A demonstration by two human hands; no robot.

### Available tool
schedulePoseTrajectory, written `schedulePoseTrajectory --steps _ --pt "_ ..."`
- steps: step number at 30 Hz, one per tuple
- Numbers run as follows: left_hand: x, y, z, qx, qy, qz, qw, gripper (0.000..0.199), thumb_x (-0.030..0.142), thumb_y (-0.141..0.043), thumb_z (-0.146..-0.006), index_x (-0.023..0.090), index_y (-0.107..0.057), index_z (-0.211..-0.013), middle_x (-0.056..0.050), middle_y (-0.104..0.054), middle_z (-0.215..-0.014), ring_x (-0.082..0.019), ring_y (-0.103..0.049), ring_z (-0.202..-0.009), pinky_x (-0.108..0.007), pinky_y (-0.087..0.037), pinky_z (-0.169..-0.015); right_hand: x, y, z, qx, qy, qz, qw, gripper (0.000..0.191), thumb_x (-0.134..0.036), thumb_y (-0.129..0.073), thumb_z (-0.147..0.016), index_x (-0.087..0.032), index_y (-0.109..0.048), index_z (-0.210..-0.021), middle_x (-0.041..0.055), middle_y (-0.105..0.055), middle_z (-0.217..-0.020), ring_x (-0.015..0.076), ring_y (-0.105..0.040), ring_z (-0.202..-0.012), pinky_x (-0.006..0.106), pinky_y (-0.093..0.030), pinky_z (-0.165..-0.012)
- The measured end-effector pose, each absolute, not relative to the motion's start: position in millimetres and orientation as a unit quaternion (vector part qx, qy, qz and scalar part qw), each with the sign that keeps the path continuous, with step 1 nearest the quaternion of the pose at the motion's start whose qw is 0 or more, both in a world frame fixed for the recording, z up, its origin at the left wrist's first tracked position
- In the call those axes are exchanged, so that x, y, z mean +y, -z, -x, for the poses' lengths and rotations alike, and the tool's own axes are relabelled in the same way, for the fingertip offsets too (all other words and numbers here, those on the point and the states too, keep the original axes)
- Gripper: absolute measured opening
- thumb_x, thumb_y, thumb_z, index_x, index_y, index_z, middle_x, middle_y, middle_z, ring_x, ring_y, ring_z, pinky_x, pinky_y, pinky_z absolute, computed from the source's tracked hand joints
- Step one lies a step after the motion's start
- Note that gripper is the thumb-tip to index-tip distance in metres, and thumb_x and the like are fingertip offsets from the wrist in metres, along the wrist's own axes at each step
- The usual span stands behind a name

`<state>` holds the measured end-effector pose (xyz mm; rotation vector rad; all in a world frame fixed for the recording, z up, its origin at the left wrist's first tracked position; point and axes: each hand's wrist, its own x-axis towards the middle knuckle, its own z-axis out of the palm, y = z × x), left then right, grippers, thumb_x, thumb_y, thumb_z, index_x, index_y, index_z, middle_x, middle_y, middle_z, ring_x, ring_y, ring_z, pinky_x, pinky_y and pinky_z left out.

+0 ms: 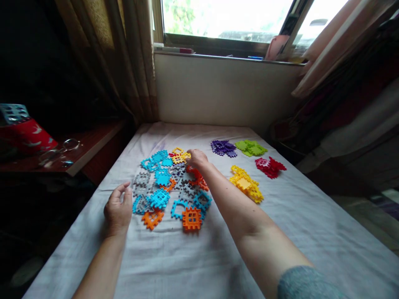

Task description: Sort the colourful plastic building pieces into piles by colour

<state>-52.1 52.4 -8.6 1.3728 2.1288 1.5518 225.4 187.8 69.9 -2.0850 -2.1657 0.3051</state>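
Near cloth [162, 265]: open. Right forearm [252, 220] obstructs the gap between the mixed pile [162, 176] and the yellow pile [245, 182].

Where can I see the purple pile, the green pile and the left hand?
Purple pile [223, 148]: head view, on the middle of the heap.
Green pile [250, 148]: head view, on the middle of the heap.
Left hand [119, 212]: head view, on the back of the hand.

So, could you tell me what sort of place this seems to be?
Probably a room at home, perhaps a bedroom: there is a cloth-covered surface like a bed or table, patterned curtains beside a window, and clothes hanging at the right.
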Motion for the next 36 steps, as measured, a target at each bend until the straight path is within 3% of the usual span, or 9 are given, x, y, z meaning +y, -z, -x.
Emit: schedulePoseTrajectory --steps 4,9,13,20,26,31,36 --pt "51 10 52 0.715 -0.52 -0.456 0.105 0.045 0.052 -0.053 -0.081 0.022 -0.071 -0.11 -0.008 -0.074 -0.101 -0.026 -0.068 -0.095 -0.043 -0.053 -0.093 203 -62 -221 -0.695 -0.117 0.708 0.039 0.043 -0.034 -0.059 -0.09 -0.028 -0.065 -0.132 0.0081 -0.069 -0.131 0.0237 -0.063 -0.12 0.031 -0.05 -0.096" --pt "52 9 51 0.713 -0.523 -0.456 0.099 0.043 0.05 -0.053 -0.08 0.022 -0.072 -0.107 -0.008 -0.074 -0.102 -0.026 -0.068 -0.097 -0.043 -0.052 -0.095 193 -61 -250 -0.683 -0.098 0.721 0.062 0.037 -0.029 -0.047 -0.096 -0.03 -0.071 -0.125 0.0055 -0.071 -0.128 0.0219 -0.065 -0.118 0.028 -0.049 -0.093" --pt "54 9 50 0.707 -0.527 -0.46 0.102 0.044 0.05 -0.053 -0.079 0.021 -0.072 -0.107 -0.008 -0.074 -0.101 -0.026 -0.068 -0.099 -0.043 -0.051 -0.096 177 -62 -280 -0.67 -0.087 0.733 0.079 0.037 -0.028 -0.046 -0.096 -0.026 -0.075 -0.118 0.0067 -0.074 -0.121 0.023 -0.067 -0.113 0.028 -0.049 -0.091" --pt "53 10 51 0.701 -0.533 -0.465 0.095 0.044 0.052 -0.053 -0.08 0.021 -0.072 -0.106 -0.008 -0.075 -0.103 -0.026 -0.068 -0.1 -0.042 -0.051 -0.095 193 -61 -248 -0.707 -0.106 0.693 0.097 0.049 -0.041 -0.057 -0.092 -0.027 -0.06 -0.139 0.0069 -0.065 -0.137 0.023 -0.06 -0.124 0.033 -0.048 -0.102" --pt "50 7 48 0.701 -0.532 -0.466 0.092 0.042 0.049 -0.053 -0.082 0.021 -0.072 -0.106 -0.008 -0.074 -0.102 -0.025 -0.068 -0.099 -0.042 -0.051 -0.097 210 -59 -219 -0.681 -0.137 0.717 0.051 0.045 -0.04 -0.058 -0.09 -0.028 -0.065 -0.133 0.0074 -0.066 -0.135 0.0239 -0.062 -0.123 0.031 -0.049 -0.098" --pt "51 7 48 0.697 -0.53 -0.474 0.094 0.041 0.049 -0.052 -0.083 0.021 -0.071 -0.106 -0.008 -0.074 -0.102 -0.025 -0.068 -0.101 -0.041 -0.051 -0.098 190 -69 -265 -0.678 -0.093 0.727 0.052 0.053 -0.045 -0.063 -0.087 -0.027 -0.062 -0.137 0.0092 -0.065 -0.135 0.0253 -0.061 -0.123 0.031 -0.048 -0.098" --pt "54 8 48 0.698 -0.528 -0.474 0.092 0.041 0.048 -0.053 -0.081 0.02 -0.072 -0.105 -0.009 -0.074 -0.099 -0.027 -0.068 -0.099 -0.043 -0.051 -0.098 137 -84 -329 -0.671 -0.055 0.739 -0.017 0.051 -0.041 -0.068 -0.084 -0.025 -0.066 -0.132 0.0115 -0.068 -0.13 0.029 -0.063 -0.119 0.034 -0.049 -0.096"
